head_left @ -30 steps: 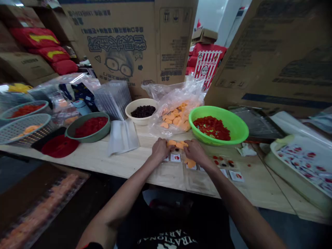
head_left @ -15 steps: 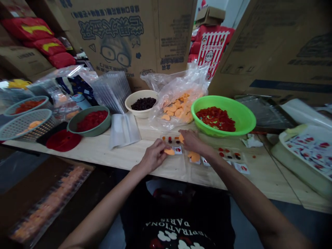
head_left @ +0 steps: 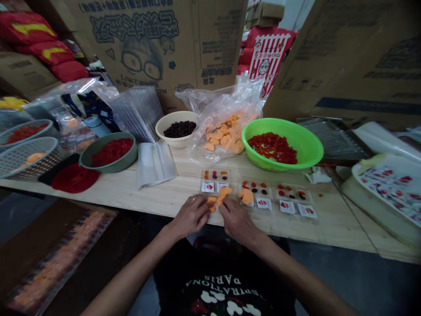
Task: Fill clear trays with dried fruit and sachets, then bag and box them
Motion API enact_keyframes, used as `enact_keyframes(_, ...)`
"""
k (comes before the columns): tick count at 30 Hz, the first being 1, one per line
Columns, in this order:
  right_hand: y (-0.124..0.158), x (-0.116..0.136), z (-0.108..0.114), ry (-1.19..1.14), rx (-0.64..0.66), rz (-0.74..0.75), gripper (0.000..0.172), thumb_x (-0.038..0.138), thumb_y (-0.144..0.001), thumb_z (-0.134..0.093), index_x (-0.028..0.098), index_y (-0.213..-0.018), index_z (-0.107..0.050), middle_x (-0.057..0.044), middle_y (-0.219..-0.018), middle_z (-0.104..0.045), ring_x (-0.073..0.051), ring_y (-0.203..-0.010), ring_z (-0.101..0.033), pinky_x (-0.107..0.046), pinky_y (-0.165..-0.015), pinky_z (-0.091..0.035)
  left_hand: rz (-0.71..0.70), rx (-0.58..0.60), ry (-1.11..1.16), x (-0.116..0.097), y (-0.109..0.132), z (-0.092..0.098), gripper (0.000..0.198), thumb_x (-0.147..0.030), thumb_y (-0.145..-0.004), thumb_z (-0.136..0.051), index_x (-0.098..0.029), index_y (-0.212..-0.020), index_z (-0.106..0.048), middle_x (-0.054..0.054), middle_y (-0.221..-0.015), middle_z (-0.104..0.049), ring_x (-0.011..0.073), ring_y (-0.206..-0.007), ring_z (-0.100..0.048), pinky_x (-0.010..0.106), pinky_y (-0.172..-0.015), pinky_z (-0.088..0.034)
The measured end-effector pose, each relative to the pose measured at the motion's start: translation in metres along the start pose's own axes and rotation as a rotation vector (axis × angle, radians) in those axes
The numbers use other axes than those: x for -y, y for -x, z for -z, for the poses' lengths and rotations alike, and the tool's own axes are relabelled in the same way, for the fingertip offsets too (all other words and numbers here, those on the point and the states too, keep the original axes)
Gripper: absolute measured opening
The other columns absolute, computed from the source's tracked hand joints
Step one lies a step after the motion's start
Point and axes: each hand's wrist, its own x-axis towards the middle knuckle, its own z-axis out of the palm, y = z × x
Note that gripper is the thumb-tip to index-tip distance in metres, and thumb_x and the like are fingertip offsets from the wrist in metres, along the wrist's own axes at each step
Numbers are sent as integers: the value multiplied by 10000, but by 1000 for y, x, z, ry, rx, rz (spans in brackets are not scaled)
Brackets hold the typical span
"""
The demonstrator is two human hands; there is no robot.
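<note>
My left hand (head_left: pixel 190 216) and my right hand (head_left: pixel 234 219) meet at the near edge of the wooden table (head_left: pixel 158 197), both pinching orange slices (head_left: pixel 215 200) over a clear compartment tray (head_left: pixel 215 181). That tray holds small red, orange and dark pieces and two white sachets. Another orange slice (head_left: pixel 246 195) lies on the middle tray (head_left: pixel 256 193). A third tray (head_left: pixel 294 199) with sachets sits to the right.
Behind stand a green bowl of red pieces (head_left: pixel 282 145), a plastic bag of orange slices (head_left: pixel 223 131), a cream bowl of dark fruit (head_left: pixel 179 128), a grey-green bowl of red pieces (head_left: pixel 110 152) and stacked clear trays (head_left: pixel 140 114). Cardboard boxes (head_left: pixel 158 39) wall the back. A tub of sachets (head_left: pixel 388 188) sits right.
Both hands drew back from the far side of the trays to the table's near edge, bringing orange slices with them. The trays' compartments are now uncovered.
</note>
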Motion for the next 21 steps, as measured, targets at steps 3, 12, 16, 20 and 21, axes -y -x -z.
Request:
enact_keyframes(3, 10, 12, -8, 18, 62, -27, 265, 72, -799, -528, 98, -1037, -641, -161, -1023, -617, -287, -970, -515, -426, -877, -431, 22, -7, -6, 4, 2, -2, 305, -162, -932, -485, -178, -1195, -638, 141, -1174, -609, 259, -1149, -564, 435, -959, -514)
enact_keyframes(12, 4, -33, 24, -188, -145, -281, 460, -23, -738, -458, 166, -1099, -669, -114, -1063, -651, -247, -1031, -559, -389, -934, -458, 200, -66, 28, -2, -24, 5, 220, -177, -937, -482, -175, -1064, -662, 106, -1031, -641, 228, -979, -593, 390, -870, -512)
enact_keyframes(16, -1, -68, 37, -51, 5, -482, 424, 53, -816, -478, 128, -1207, -623, -150, -1112, -607, -260, -1016, -553, -364, -889, -463, 366, 21, 59, -11, -62, -2, 213, -319, -893, -622, -180, -1050, -658, 88, -995, -620, 236, -963, -610, 362, -842, -524)
enact_keyframes(20, -5, -67, 39, 25, 200, -491, 314, 172, -859, -546, 95, -1156, -614, -175, -1096, -581, -277, -1014, -538, -365, -883, -444, 463, 176, 47, -18, -87, -6, 168, -286, -800, -697, -179, -905, -623, 69, -934, -619, 236, -866, -632, 334, -742, -510)
enact_keyframes(21, -6, -64, 39, 52, 223, -499, 278, 186, -854, -561, 96, -1110, -617, -182, -1088, -580, -283, -1007, -537, -367, -865, -442, 489, 197, 54, -20, -88, -6, 154, -248, -796, -679, -184, -914, -603, 62, -915, -628, 231, -837, -637, 326, -723, -502)
